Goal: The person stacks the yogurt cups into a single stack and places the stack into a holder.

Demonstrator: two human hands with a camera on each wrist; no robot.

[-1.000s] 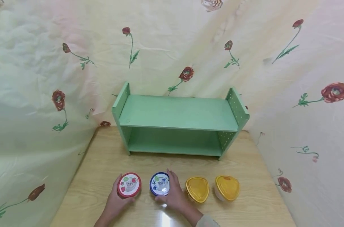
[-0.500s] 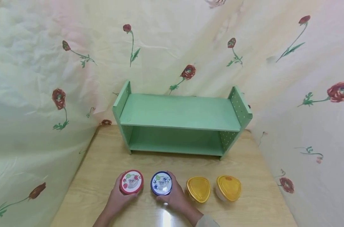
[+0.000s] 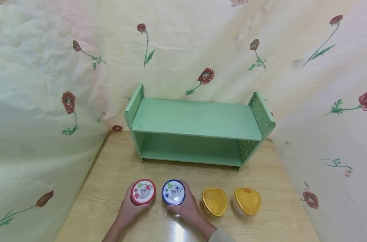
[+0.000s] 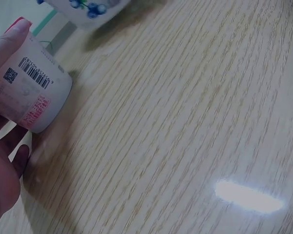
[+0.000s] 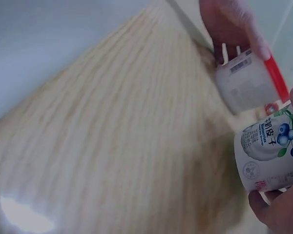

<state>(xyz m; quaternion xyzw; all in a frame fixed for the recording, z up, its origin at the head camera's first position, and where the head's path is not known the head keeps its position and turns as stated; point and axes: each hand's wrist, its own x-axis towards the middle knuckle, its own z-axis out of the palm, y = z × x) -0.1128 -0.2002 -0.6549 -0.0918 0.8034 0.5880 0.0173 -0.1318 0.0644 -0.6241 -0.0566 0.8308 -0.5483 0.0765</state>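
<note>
My left hand (image 3: 130, 208) grips a white cup with a red lid (image 3: 143, 192) printed with strawberries, thumb on the near side and fingers around the far side. Its barcoded white wall (image 4: 36, 83) shows in the left wrist view. Beside it, a matching cup with a blue-rimmed lid (image 3: 173, 192) is held by my right hand (image 3: 186, 205). Blueberries decorate that cup's wall (image 5: 271, 148) in the right wrist view. Both cups stand lid up, a small gap apart, close over the wooden table in front of the shelf.
A green two-level shelf (image 3: 198, 117) stands at the back of the wooden table (image 3: 117, 168). Right of my right hand sit two rounded-triangular containers with yellow lids, one nearer (image 3: 214, 202) and one farther right (image 3: 247, 201). Flowered cloth (image 3: 177, 40) surrounds the table.
Both hands have carried the cups slightly forward toward the shelf. My right hand's fingers have closed in around the blue-lidded cup. The head view has shifted a little; the yellow-lidded containers stay put.
</note>
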